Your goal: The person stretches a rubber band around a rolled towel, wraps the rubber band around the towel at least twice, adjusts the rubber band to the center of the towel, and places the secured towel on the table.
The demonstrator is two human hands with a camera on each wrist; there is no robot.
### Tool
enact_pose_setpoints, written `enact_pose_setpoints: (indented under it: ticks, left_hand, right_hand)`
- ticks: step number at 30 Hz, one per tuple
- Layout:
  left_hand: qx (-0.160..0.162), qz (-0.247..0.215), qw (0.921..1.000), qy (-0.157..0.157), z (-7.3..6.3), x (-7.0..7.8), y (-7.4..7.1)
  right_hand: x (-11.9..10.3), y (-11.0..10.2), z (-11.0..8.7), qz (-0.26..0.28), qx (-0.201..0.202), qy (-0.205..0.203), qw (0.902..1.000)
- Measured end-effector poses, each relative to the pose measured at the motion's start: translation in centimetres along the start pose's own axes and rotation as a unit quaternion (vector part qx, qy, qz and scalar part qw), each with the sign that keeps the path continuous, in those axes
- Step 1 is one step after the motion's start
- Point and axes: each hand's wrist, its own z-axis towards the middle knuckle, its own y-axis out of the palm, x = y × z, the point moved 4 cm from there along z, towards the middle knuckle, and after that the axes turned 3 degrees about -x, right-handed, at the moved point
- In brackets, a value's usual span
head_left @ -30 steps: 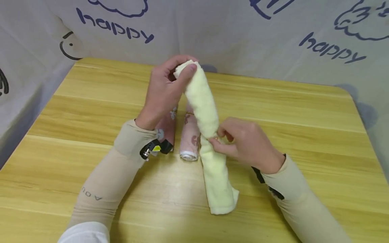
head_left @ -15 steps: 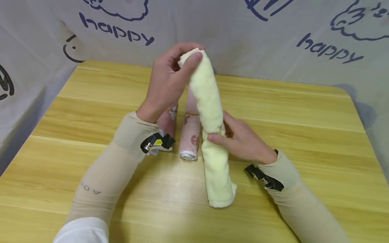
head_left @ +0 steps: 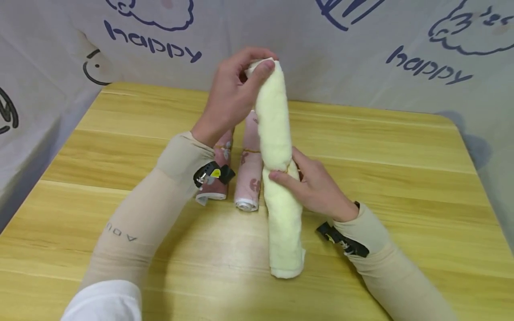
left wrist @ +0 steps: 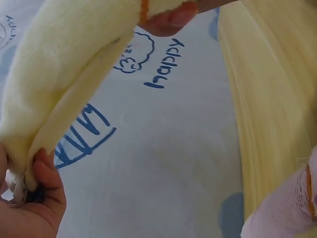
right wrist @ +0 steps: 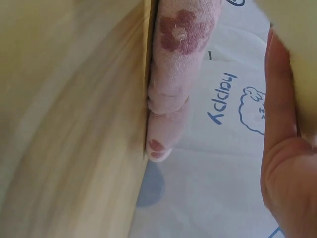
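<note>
A pale yellow rolled towel (head_left: 275, 120) is held raised off the table at its far end, with its near end lower. My left hand (head_left: 230, 96) grips the far end, thumb on top. Round the middle my right hand (head_left: 319, 189) holds the roll, its thumb across the front and its other fingers mostly hidden behind. An orange band (left wrist: 144, 9) cinches the towel at the middle, beside the right hand's fingers in the left wrist view. Whether the near end touches the table is unclear.
On the wooden table (head_left: 401, 178), a light pink rolled towel (head_left: 248, 178) lies just left of the yellow one. Further left is a darker pink rolled towel (head_left: 214, 189), partly covered by the left wrist. A white cloth (head_left: 321, 67) with drawings hangs behind.
The yellow towel's far end has risen and shifted right, so the roll looks straighter. My right hand has gone from pinching at the band to holding round the towel's middle.
</note>
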Motion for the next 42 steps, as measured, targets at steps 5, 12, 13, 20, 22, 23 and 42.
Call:
enact_pose_setpoints:
  ticks: [5, 12, 13, 20, 22, 23, 42]
  left_hand:
    - [-0.034, 0.010, 0.9982, -0.048, 1.0, -0.9, 0.8]
    - [-0.058, -0.043, 0.9921, -0.103, 0.9, -1.6, 1.4]
    - [-0.062, -0.055, 0.9915, -0.100, 0.9, -1.7, 1.5]
    - [-0.030, -0.080, 0.9926, -0.087, 1.9, -2.9, 1.9]
    - [-0.018, -0.075, 0.9928, -0.092, 2.3, -3.3, 2.0]
    - [-0.013, -0.074, 0.9927, -0.094, 2.5, -3.5, 2.1]
    - [-0.049, 0.077, 0.9825, -0.163, 5.2, -8.2, 3.7]
  right_hand:
    - [0.7, -0.2, 0.2, -0.003, 0.025, 0.023, 0.9994]
    - [1.9, -0.7, 0.7, -0.004, 0.034, 0.050, 0.9981]
    - [2.2, -0.8, 0.8, -0.002, 0.035, 0.058, 0.9977]
    - [2.6, -0.8, 1.1, 0.058, 0.026, 0.118, 0.9909]
    - [2.5, -0.7, 1.0, 0.072, 0.018, 0.129, 0.9888]
    - [2.4, -0.6, 0.9, 0.078, 0.010, 0.132, 0.9881]
    - [3.9, 0.5, 0.3, 0.049, -0.062, 0.179, 0.9808]
